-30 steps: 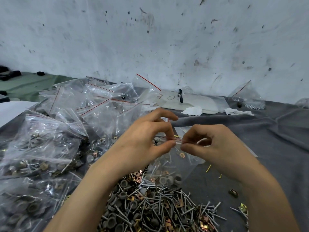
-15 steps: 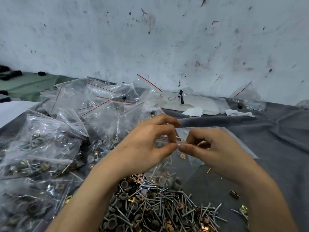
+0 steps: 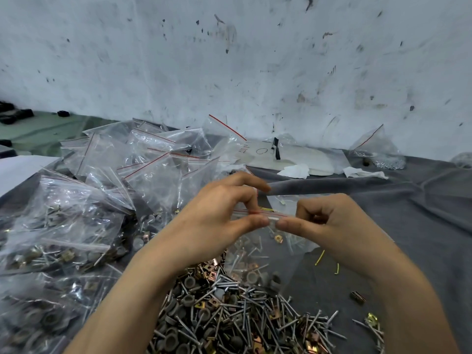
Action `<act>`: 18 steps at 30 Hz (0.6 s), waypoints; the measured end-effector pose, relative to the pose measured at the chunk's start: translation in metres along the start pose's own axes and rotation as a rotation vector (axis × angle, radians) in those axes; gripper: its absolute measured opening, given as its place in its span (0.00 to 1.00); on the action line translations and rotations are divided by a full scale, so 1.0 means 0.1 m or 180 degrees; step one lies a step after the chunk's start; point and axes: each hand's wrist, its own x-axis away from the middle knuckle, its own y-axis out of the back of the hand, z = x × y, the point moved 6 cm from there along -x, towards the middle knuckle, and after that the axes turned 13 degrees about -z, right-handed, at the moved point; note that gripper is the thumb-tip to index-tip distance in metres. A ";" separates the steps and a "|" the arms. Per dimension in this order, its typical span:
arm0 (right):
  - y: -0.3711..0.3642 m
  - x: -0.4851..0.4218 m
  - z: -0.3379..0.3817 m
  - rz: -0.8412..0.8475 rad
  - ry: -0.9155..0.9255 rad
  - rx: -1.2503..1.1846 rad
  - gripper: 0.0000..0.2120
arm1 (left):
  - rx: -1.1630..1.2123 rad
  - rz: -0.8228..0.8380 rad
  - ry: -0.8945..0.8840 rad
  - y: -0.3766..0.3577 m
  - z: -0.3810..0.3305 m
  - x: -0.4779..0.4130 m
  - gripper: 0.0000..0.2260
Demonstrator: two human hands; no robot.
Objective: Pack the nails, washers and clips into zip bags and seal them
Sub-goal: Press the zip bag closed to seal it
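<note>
Two hands meet over the grey cloth (image 3: 421, 226), both pinching the top edge of one bag (image 3: 255, 254). The left hand (image 3: 217, 221) has thumb and forefinger clamped on the red-lined zip (image 3: 270, 216). The right hand (image 3: 327, 223) pinches the same strip just beside it, with the thumb tips nearly touching. Held so, the bag hangs below them with its nails, washers and clips sunk to the bottom, clear of the seal. I take that to be why it is lifted rather than laid flat. My guess is the zip is being pressed closed from the middle outward; how much of it is already shut I cannot tell. Right under the bag lies the pile (image 3: 229, 318) of loose hardware, near enough to scoop from. To the left, filled bags (image 3: 63, 226) are heaped out of the working space. A few stray clips (image 3: 357, 297) lie on the cloth at the right. Plenty looks unpacked yet.
</note>
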 end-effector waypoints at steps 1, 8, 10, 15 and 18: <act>0.02 0.01 -0.01 0.0073 -0.0037 -0.0111 0.16 | -0.0006 -0.0022 0.0008 0.02 0.01 -0.01 0.12; 0.09 0.06 -0.03 0.0419 -0.0168 -0.0490 0.06 | -0.0006 -0.0068 0.0123 0.06 0.06 -0.01 0.10; 0.12 0.06 -0.04 0.0383 -0.0135 -0.0490 0.04 | -0.0032 -0.0056 0.0069 0.05 0.05 -0.01 0.09; 0.05 0.05 0.01 0.0412 -0.0038 -0.0457 0.06 | -0.0154 0.0107 -0.0156 -0.04 -0.03 0.01 0.03; 0.02 0.03 0.00 0.0277 -0.0186 -0.0616 0.05 | -0.0154 0.0153 -0.0200 -0.04 -0.03 0.01 0.02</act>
